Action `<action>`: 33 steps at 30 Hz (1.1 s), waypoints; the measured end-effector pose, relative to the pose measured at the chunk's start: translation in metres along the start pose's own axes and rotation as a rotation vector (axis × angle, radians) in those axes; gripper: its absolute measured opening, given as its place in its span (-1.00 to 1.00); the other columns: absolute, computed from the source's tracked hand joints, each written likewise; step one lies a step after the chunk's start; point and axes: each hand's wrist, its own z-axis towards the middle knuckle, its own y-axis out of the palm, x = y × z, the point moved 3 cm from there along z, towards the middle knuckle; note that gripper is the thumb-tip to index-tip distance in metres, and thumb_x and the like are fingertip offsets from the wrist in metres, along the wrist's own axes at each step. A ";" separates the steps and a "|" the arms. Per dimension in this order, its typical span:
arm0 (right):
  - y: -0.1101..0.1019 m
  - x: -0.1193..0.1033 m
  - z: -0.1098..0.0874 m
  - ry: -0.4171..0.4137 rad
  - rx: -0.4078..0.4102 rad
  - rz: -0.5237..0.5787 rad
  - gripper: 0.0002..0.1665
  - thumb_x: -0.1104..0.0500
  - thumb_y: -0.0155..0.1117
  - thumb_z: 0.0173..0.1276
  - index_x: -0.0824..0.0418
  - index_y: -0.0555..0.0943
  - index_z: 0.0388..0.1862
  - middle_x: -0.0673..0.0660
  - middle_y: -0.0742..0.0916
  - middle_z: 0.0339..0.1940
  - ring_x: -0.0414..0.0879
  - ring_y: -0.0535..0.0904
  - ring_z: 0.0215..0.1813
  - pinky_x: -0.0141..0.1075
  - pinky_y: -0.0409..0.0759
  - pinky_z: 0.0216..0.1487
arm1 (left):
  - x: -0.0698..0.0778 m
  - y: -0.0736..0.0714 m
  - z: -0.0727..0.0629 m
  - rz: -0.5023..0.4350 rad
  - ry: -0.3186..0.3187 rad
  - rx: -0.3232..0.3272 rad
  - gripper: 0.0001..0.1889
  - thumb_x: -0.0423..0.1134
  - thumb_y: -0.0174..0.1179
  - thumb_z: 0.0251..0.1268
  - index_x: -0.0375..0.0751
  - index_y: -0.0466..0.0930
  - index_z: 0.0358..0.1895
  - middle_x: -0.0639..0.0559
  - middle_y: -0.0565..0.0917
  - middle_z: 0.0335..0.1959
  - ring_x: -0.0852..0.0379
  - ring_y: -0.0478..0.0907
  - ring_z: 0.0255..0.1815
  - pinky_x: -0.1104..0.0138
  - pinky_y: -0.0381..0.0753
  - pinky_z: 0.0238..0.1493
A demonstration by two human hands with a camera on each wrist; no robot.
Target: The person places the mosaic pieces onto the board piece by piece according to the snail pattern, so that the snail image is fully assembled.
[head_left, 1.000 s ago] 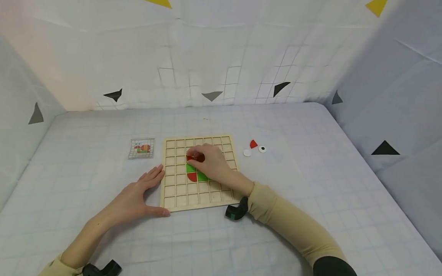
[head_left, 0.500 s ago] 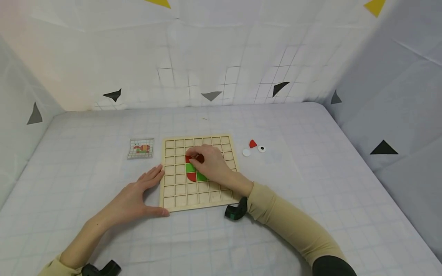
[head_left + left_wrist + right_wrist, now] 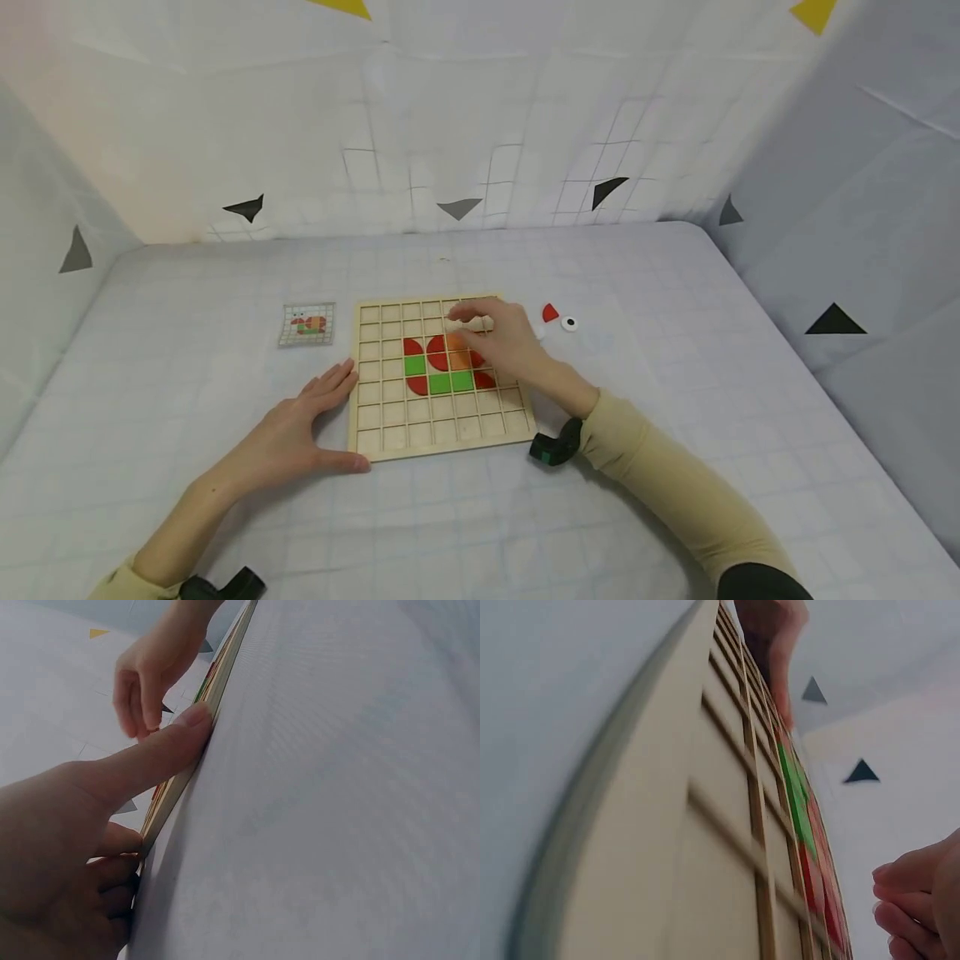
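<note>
A wooden grid board (image 3: 442, 429) lies on the table, with red, green and orange tiles in its middle cells. Among them are a red quarter-round tile (image 3: 417, 385), a green square tile (image 3: 414, 365) and an orange tile (image 3: 460, 362). My left hand (image 3: 288, 437) rests against the board's left side, fingers spread and thumb by the near corner; the left wrist view shows that thumb (image 3: 161, 754) on the board's edge. Over the board's right part hovers my right hand (image 3: 506, 342), a gap between thumb and forefinger and no tile seen there. It hides some cells.
Left of the board lies a small picture card (image 3: 307, 325) with a gridded coloured figure. To its right are a red quarter-round piece (image 3: 551, 312) and a white disc with a black dot (image 3: 569, 324). A white disc there is mostly hidden by my right hand.
My right hand has lifted from the red tiles at the board's upper left and moved right, uncovering the red and orange tiles. The left hand stays at the board's side.
</note>
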 end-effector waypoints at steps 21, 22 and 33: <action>-0.084 0.083 -0.046 0.187 0.186 -0.125 -0.57 0.37 0.36 0.28 0.12 0.68 0.13 0.15 0.72 0.07 0.07 0.58 0.14 0.00 0.52 0.17 | 0.000 -0.002 -0.003 -0.003 0.011 0.005 0.29 0.49 0.42 -0.27 -0.06 0.11 0.59 0.09 0.02 0.65 -0.32 -0.05 0.61 -0.32 0.04 0.45; -0.084 0.085 -0.047 0.185 0.186 -0.133 -0.58 0.35 0.37 0.29 0.13 0.68 0.13 0.16 0.72 0.07 0.08 0.58 0.14 0.01 0.53 0.16 | 0.000 -0.002 -0.003 -0.005 0.011 0.004 0.29 0.49 0.42 -0.26 -0.06 0.11 0.59 0.08 0.02 0.65 -0.31 -0.05 0.61 -0.32 0.03 0.45; -0.082 0.096 -0.048 0.115 0.228 -0.176 -0.67 0.19 0.46 0.29 0.18 0.69 0.04 0.13 0.76 -0.06 0.03 0.62 0.02 -0.15 0.57 -0.05 | 0.000 -0.001 -0.002 0.000 0.016 0.012 0.28 0.49 0.42 -0.25 -0.07 0.12 0.59 0.07 0.02 0.65 -0.33 -0.04 0.61 -0.33 0.04 0.44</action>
